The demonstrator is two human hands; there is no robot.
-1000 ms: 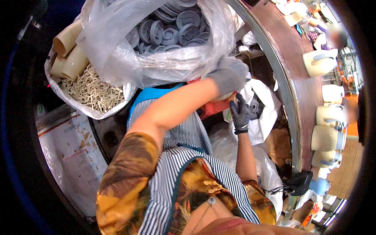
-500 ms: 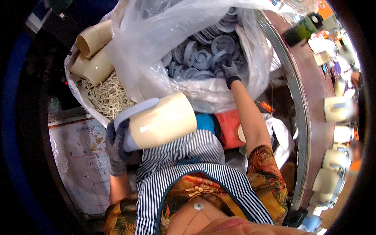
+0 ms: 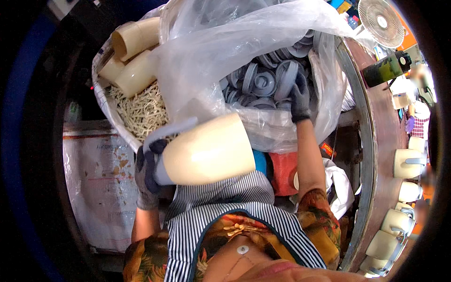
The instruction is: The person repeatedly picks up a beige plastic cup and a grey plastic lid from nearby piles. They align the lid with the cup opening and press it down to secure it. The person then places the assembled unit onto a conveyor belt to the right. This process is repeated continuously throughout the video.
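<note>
Cream jug (image 3: pixel 211 150), grey lid (image 3: pixel 285 79) held apart

This side of the plastic bag (image 3: pixel 197 70), the left hand (image 3: pixel 148 175) clamps the jug's grey end. Inside the bag, the right hand (image 3: pixel 301 98) grips the lid. Cream tubes (image 3: pixel 137 77) lie left of the bag.

The gloved left hand (image 3: pixel 148 176) grips the grey end of a cream, rounded plastic jug (image 3: pixel 211 152). The gloved right hand (image 3: pixel 300 98) touches a grey, round plastic lid (image 3: pixel 285 80) inside a clear plastic bag (image 3: pixel 268 124). Similar jugs (image 3: pixel 408 163) line the brown desk (image 3: pixel 383 136).
</note>
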